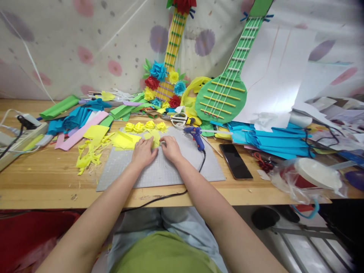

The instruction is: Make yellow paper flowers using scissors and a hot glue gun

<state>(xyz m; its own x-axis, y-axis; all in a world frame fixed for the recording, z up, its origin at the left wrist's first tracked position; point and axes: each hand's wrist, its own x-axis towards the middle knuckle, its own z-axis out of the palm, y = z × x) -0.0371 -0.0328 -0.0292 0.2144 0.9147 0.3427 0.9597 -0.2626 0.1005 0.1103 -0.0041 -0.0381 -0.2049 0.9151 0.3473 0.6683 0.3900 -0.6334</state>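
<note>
A thin yellow paper flower cutout (153, 137) lies at the far side of a grey cutting mat (170, 174). My left hand (143, 152) rests over the mat, fingers extended and touching the cutout's left side, thumb apart. At the cutout's right edge is my right hand (171, 149), fingers bent and thumb apart; whether its tips touch the paper is hard to see. Yellow paper sheets (126, 140) lie just left of my left hand. Behind the cutout stands a row of small yellow paper roses (139, 127). A blue glue gun (195, 137) lies right of my right hand, its cord crossing the mat.
White-handled scissors (179, 119) lie behind the mat, a phone (236, 161) to its right. A green paper lute (222, 98) and a flower-decked yellow one (172, 45) lean at the back. Yellow scraps (89, 153), blue paper (264, 138) and a bagged tub (313, 174) flank the mat.
</note>
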